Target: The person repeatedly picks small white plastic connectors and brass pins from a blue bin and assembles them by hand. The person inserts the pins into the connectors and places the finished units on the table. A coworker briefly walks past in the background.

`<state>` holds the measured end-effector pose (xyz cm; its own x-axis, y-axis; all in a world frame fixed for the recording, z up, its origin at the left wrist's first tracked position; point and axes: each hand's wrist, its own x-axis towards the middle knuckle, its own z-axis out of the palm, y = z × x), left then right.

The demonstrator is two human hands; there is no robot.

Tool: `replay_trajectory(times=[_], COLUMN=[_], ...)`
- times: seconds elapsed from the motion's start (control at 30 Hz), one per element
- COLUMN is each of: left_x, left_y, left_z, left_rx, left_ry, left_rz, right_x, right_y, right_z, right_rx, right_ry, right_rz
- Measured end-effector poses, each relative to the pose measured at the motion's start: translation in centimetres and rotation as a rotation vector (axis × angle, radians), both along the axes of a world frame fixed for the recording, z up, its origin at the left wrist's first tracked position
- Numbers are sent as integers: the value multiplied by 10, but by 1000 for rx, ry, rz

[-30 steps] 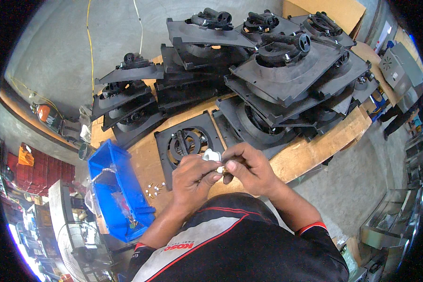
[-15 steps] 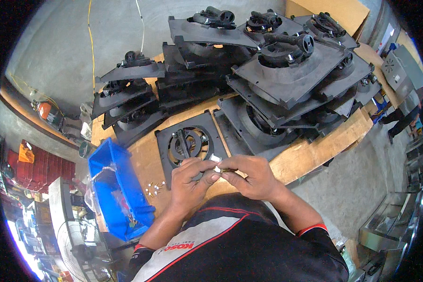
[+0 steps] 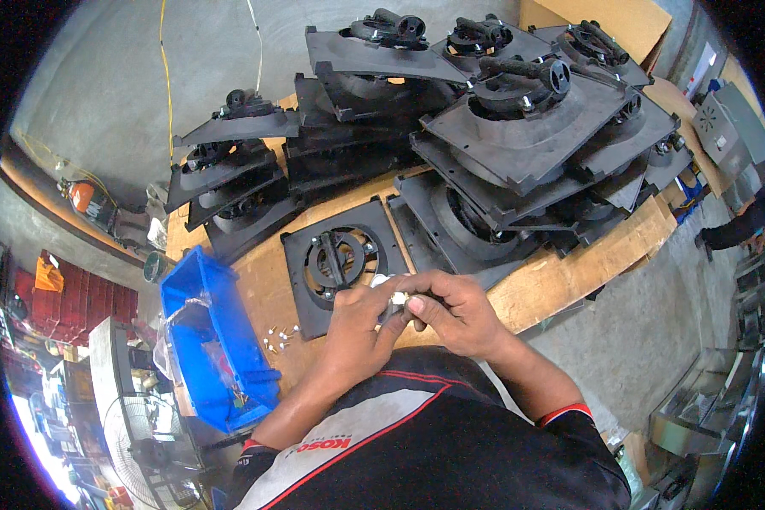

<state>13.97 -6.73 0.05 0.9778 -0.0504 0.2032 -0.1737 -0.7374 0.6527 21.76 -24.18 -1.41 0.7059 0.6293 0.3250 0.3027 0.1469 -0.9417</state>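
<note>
Tabletop (image 3: 569, 276), fitting (image 3: 399, 298), bin (image 3: 240, 327), perhaps plastic (image 3: 218, 360) inside

Bold red capitals across a black short-sleeved shirt with a grey panel and red piping (image 3: 493, 433).

The red lettering (image 3: 331, 444) stands on the shirt's slanting grey panel (image 3: 374, 414), to the lower right of the open blue plastic bin (image 3: 240, 327), with much smaller, faint characters beside it. On the shirt's left sleeve (image 3: 253, 467), just below the bin's near end, a small pale mark (image 3: 246, 460) looks like print but is too small to read. Left of the bin, a small white patch (image 3: 49, 263) on a bright orange cloth (image 3: 48, 277) may be a label; its surface is too small to make out.
</note>
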Motion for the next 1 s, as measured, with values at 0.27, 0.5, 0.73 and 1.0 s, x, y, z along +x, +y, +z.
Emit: replay_trajectory(times=[0.27, 0.5, 0.73, 1.0], left_x=[0, 3, 6, 8], left_y=[2, 8, 5, 10], left_z=[-4, -14, -12, -15], left_rx=[-68, -23, -83, -97], left_ry=[-65, -172, -237, -282], left_rz=[56, 76, 43, 14], right_x=[4, 2, 7, 7], right_y=[4, 11, 9, 8], right_z=[-20, -19, -21, -22], right_rx=[176, 283, 377, 297], right_ry=[387, 486, 686, 677], right_rz=[170, 229, 361, 334])
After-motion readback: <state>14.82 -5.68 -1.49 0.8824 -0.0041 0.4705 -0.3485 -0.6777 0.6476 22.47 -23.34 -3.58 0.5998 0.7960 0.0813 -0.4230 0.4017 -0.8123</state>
